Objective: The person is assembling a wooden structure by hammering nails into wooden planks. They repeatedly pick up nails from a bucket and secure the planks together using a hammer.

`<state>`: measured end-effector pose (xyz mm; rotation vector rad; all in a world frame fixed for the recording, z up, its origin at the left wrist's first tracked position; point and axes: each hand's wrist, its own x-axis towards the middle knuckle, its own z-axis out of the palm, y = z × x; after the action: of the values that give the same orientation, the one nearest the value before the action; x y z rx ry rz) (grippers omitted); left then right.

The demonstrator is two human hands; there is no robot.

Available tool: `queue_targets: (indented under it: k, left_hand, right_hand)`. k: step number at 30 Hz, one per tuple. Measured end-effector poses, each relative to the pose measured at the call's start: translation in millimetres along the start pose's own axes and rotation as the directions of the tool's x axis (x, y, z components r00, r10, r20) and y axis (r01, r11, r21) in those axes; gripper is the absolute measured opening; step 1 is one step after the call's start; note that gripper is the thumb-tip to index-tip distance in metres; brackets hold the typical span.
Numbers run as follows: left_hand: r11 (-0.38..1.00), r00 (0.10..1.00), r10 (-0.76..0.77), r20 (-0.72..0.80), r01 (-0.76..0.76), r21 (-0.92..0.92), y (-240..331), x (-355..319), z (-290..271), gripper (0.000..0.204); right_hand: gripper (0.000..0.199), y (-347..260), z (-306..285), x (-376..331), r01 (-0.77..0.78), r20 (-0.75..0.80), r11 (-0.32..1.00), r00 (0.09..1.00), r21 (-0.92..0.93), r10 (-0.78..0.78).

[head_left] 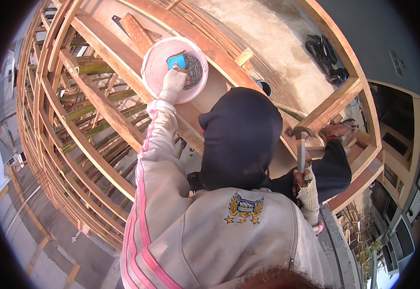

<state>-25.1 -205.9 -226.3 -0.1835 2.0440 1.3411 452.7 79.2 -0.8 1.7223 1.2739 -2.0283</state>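
Observation:
My left hand (pixel 174 79), in a worn pale knit glove with bare fingertips, reaches down into a white bucket (pixel 153 71). Its fingers are curled at the edge of a heap of grey nails (pixel 197 72); what they hold, if anything, is hidden. Right beside the fingers, on the nails, lies a bright blue object (pixel 176 61) whose kind I cannot make out. At my right side, my right hand (pixel 300 182), in a frayed glove, is wrapped round the handle of a claw hammer (pixel 301 149), its head pointing up and away from me.
My dark-trousered knee (pixel 241 137) rises between my hands. A sandalled foot (pixel 340 129) rests on timber at the right. Wooden beams (pixel 104 108) and green bamboo poles (pixel 92 111) form an open frame at the left. A handsaw (pixel 120 23) lies beyond the bucket; a dark motorcycle (pixel 323 58) stands below.

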Motion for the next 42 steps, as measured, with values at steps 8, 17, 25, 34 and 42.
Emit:
queue_targets:
  k: [8, 17, 25, 34, 42]
  left_hand:
    - [0.971, 0.971, 0.228, 0.065, -0.222, -0.088, 55.3, -48.6, -12.8, 0.026]
    - [0.911, 0.917, 0.371, 0.145, -0.33, -0.246, 156.6, -96.1, 32.5, 0.026]
    - [0.721, 0.742, 0.665, 0.082, -0.61, -0.329, 283.3, -208.4, 56.2, 0.04]
    - [0.694, 0.83, 0.389, 0.399, 0.021, -0.72, 198.0, -228.5, 253.9, 0.022]
    - [0.963, 0.896, 0.209, 0.391, -0.258, 0.074, 37.4, -175.3, 362.6, 0.012]
  right_hand:
    - [0.029, 3.2, -6.5, 3.4, 0.109, 0.002, 0.949, 0.994, -0.294, -0.114]
    - [0.033, 9.5, 0.3, -0.4, 0.071, -0.028, 0.987, 0.997, -0.146, -0.075]
    - [0.042, 1.6, -24.2, 11.5, 0.002, 0.109, 0.999, 0.994, -0.034, 0.001]
    - [0.043, -34.8, -64.9, 36.1, 0.17, -0.153, 0.985, 0.975, 0.031, -0.163]
    - [0.032, -42.3, -73.7, 22.4, 0.194, -0.186, 0.978, 0.961, -0.074, -0.205]
